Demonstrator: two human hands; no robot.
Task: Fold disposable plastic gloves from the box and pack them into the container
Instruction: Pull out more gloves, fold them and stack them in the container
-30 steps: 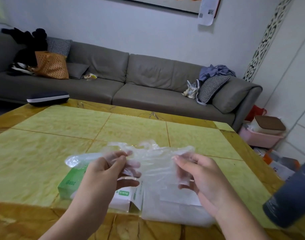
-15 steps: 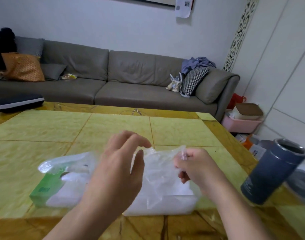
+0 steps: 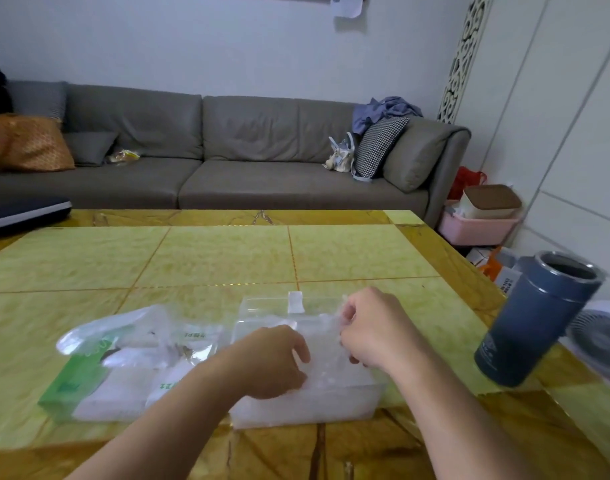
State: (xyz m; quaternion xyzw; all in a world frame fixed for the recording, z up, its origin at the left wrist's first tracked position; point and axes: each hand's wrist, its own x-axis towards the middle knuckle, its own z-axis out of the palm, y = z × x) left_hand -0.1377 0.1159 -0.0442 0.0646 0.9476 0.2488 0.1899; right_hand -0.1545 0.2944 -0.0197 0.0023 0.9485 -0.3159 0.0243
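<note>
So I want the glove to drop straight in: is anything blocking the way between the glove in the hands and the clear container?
Nothing visible does. Both the left hand and right hand are already over the open clear container, its lid tipped back.

You work under soft, even indoor light; no hard shadows fall on the glossy yellow-green tiled table (image 3: 227, 258). Faint sheen along its gold seams. Your hands cast only weak shadows. Wide-angle distortion tilts the dark blue cylindrical steel tumbler (image 3: 535, 320) at the right edge. Slight motion blur softens the clear crumpled plastic gloves (image 3: 137, 327). Background sofa stays moderately sharp.
</note>
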